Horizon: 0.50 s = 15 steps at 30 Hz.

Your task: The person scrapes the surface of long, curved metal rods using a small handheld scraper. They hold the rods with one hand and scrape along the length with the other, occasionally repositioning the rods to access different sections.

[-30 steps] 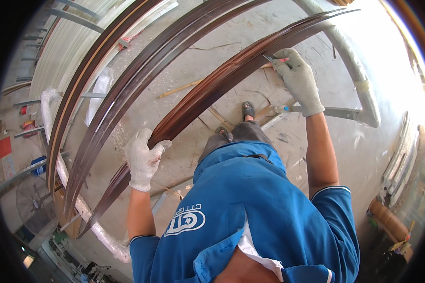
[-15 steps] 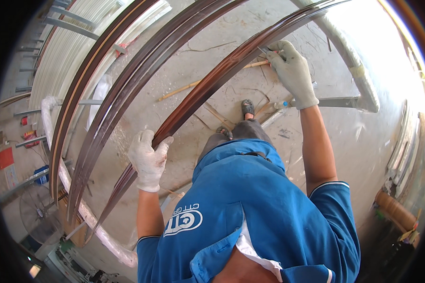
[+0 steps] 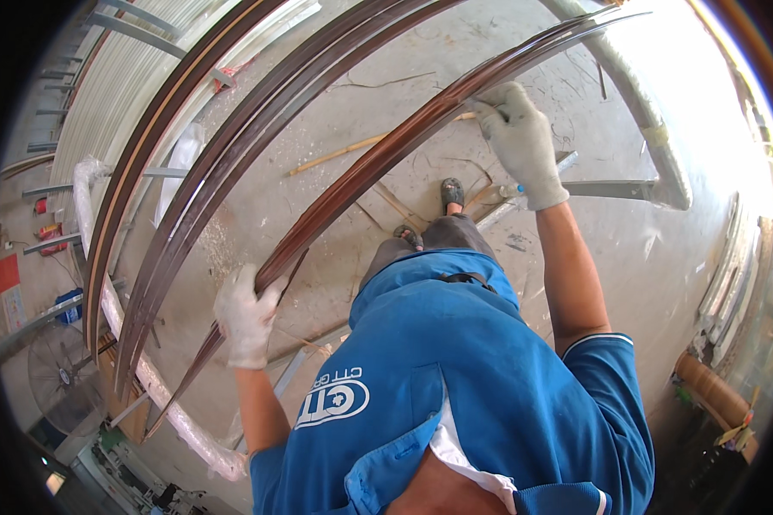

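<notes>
Currently, from my remote seat, I have the left hand (image 3: pixel 247 316) at left of centre, low in the frame, its gloved fingers and thumb wrapped around a long brown strip bundle (image 3: pixel 371 165). That bundle runs diagonally from the lower left, through this grip and across the centre, to the glare at upper right. Beside the left thumb, one thin dark edge stands a little apart from the rest.

My right hand (image 3: pixel 522 146), right of centre in the upper half, has its gloved fingers bent against the bundle's lower edge; whether they pinch anything I can't make out (the fingertips blend into the brown there).

To the upper left, I see more dark strips (image 3: pixel 199 184) lying roughly parallel, and beyond them a strip with a tan line (image 3: pixel 133 180). A wrapped rail (image 3: pixel 640 103) bends down the upper right. On the floor (image 3: pixel 575 283), a wooden stick (image 3: pixel 339 154) lies just above centre, and a bottle with a blue cap (image 3: pixel 508 190) sits near the right wrist. A round fan (image 3: pixel 64 376) stands at lower left.
</notes>
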{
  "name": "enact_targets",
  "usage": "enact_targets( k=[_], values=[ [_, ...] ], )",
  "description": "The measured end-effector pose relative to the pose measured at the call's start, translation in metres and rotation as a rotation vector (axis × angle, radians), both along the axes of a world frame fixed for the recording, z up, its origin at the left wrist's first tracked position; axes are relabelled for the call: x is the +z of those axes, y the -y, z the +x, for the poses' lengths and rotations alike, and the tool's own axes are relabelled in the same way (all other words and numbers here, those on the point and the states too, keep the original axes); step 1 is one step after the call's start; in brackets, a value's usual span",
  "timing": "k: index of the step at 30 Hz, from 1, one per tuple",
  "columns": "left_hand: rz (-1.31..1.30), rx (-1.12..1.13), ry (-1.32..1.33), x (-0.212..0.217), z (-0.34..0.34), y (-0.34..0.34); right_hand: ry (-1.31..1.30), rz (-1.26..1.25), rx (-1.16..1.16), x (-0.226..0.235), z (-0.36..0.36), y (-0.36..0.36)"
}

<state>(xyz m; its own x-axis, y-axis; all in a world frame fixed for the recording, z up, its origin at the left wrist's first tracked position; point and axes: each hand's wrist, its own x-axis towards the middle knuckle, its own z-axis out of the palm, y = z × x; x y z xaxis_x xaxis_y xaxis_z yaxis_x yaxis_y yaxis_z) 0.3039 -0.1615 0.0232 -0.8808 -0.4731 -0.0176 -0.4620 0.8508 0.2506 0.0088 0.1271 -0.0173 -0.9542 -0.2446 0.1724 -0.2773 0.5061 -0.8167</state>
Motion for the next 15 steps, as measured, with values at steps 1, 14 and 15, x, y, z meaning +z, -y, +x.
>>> enact_targets(
  k=[1,14,15],
  values=[
    [-0.044,0.032,0.048,0.001,0.014,0.007,-0.087,-0.009,0.025,-0.004,0.003,0.003],
    [-0.149,-0.006,-0.058,-0.012,0.047,0.019,0.017,0.021,0.177,0.015,0.013,0.023],
    [-0.151,-0.009,-0.064,-0.013,0.044,0.017,0.043,0.015,0.169,0.015,0.014,0.023]
  ],
)
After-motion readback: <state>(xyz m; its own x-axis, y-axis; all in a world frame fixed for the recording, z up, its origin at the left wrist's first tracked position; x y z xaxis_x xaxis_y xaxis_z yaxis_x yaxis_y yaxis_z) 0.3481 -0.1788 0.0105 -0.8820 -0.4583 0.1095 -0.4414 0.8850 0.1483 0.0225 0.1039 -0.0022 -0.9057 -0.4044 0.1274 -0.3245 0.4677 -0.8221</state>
